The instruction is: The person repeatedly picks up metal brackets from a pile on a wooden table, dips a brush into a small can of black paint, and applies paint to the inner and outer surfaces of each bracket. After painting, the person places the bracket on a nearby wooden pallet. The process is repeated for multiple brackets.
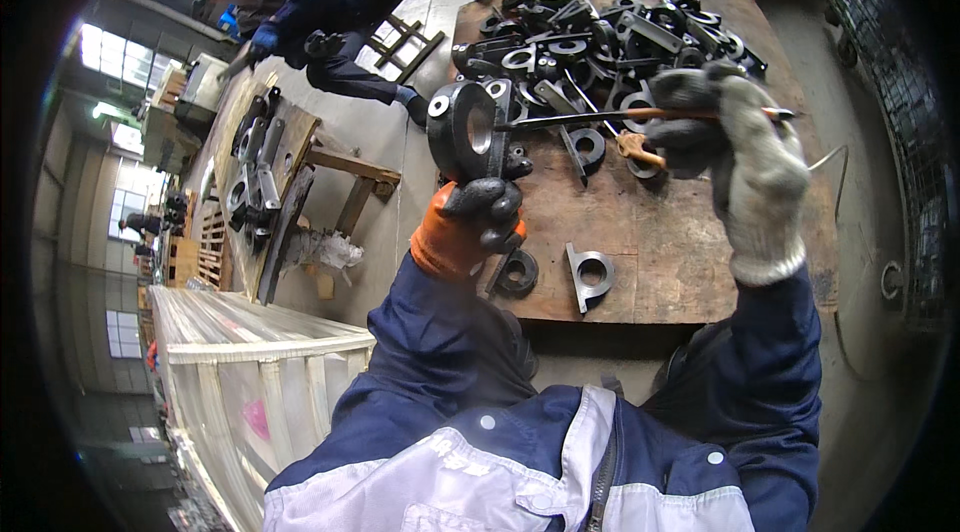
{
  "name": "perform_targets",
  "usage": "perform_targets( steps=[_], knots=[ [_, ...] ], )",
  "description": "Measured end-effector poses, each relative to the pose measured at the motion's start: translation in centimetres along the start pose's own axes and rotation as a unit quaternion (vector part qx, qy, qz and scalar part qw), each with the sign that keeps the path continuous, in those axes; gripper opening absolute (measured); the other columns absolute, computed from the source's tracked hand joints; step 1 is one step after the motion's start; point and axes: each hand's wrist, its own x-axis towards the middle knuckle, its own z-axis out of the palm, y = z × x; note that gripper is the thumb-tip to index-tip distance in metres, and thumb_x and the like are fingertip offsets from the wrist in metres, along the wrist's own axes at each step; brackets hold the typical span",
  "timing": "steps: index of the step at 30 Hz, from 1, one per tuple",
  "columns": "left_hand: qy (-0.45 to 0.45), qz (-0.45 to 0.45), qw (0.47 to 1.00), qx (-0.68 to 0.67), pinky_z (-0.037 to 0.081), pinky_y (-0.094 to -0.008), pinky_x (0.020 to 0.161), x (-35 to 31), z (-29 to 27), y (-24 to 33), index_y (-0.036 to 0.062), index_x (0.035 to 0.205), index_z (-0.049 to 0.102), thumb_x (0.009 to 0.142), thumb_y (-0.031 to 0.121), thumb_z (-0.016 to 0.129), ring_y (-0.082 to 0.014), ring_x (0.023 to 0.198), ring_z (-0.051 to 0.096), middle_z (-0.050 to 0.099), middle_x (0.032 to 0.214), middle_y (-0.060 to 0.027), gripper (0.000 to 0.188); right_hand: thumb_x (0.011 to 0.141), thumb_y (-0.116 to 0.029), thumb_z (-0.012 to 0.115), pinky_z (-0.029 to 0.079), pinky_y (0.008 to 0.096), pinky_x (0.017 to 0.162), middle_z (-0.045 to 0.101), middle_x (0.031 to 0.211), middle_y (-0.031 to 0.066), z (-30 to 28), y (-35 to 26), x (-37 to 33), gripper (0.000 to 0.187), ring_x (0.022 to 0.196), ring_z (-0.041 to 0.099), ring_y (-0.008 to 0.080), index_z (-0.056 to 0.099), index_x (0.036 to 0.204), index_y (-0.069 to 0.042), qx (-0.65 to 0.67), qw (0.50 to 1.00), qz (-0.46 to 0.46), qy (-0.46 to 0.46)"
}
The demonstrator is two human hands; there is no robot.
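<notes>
My left hand [470,222], in an orange and black glove, grips a black metal ring bracket [462,132] and holds it up above the near-left part of the table. My right hand [735,152], in a whitish knitted glove with dark grey fingers, is closed round a long thin tool [645,114]. That tool has an orange-brown shaft and a dark slender end, which points left and reaches the bracket's flat side. Its exact kind is unclear. Below my right fingers, a wooden-looking handle [640,149] lies among the parts.
A brown wooden table [650,262] carries a heap of black brackets [600,42]. Near its front edge lie a bracket with a bright face [592,277] and a darker one [516,274]. At left, more parts [262,157] lie on a bench; behind, a person [320,12] bends over. Wire mesh [900,132] stands right.
</notes>
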Motion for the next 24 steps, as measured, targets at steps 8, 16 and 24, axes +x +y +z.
perform_targets(
  steps=[8,16,24],
  knots=[
    [0.092,-0.011,0.994,0.066,0.036,-0.027,0.042,-0.3,3.0,-0.7,0.0015,0.127,0.052,0.095,0.019,0.053,-0.0128,0.044,0.044,0.055,0.072,-0.0013,0.036,0.107,-0.032,0.043,0.063,0.0283,0.067,0.073,0.102,0.0155,-1.3,4.0,1.2,0.042,0.084,0.075,0.0197,0.063,0.117,0.004,-0.271,0.96,-0.068,0.025],
    [0.043,-0.01,0.998,0.036,0.041,-0.0317,0.051,-0.4,3.1,-0.3,0.0,0.134,0.05,0.096,0.018,0.056,-0.0148,0.054,0.048,0.057,0.082,-0.0049,0.043,0.107,-0.034,0.045,0.064,0.0273,0.066,0.072,0.105,0.0143,-1.9,5.0,0.7,0.041,0.087,0.074,0.0186,0.062,0.121,0.001,-0.275,0.958,-0.075,0.032],
    [0.056,-0.02,0.997,0.048,0.04,-0.031,0.052,-0.7,3.1,-0.1,0.0013,0.096,0.06,0.099,0.023,0.052,-0.0148,0.054,0.047,0.054,0.074,-0.0051,0.023,0.105,-0.034,0.049,0.063,0.0312,0.066,0.07,0.108,0.0142,-1.8,6.7,0.6,0.036,0.082,0.073,0.0196,0.06,0.119,-0.003,-0.136,0.99,0.018,0.033]
  ],
)
